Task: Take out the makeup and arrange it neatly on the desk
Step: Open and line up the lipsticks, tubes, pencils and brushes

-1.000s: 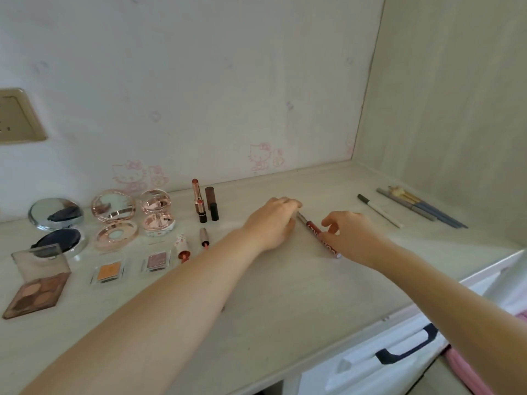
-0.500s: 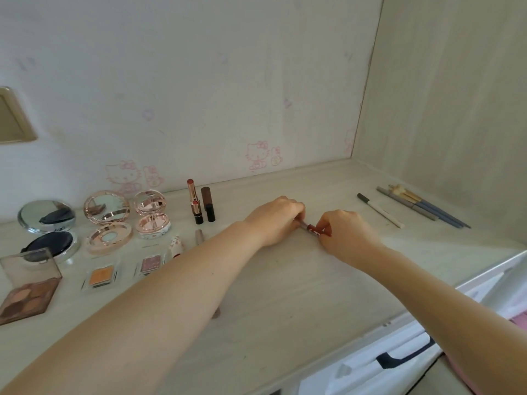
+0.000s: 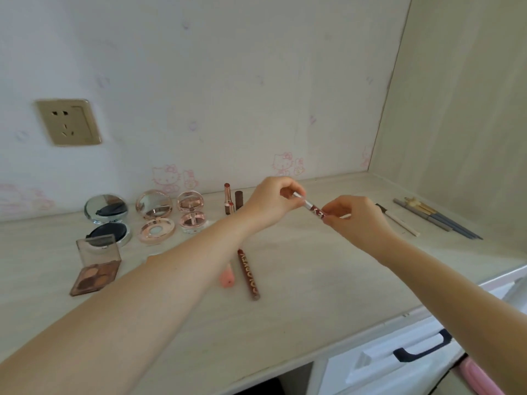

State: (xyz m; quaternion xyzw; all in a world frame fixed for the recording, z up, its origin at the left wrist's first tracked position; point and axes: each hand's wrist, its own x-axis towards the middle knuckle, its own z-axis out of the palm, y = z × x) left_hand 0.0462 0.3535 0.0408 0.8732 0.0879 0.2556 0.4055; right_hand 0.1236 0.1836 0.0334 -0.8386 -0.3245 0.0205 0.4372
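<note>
Your left hand (image 3: 275,202) and right hand (image 3: 352,216) pinch the two ends of one lip gloss tube (image 3: 315,210), above the desk (image 3: 313,280); it is dark red with white letters.

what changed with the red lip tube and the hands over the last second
Both hands lifted the red lip tube off the desk; the left hand pinches its silver end, the right hand its red end. The compacts, the lipsticks and the pencils stayed put.
</note>
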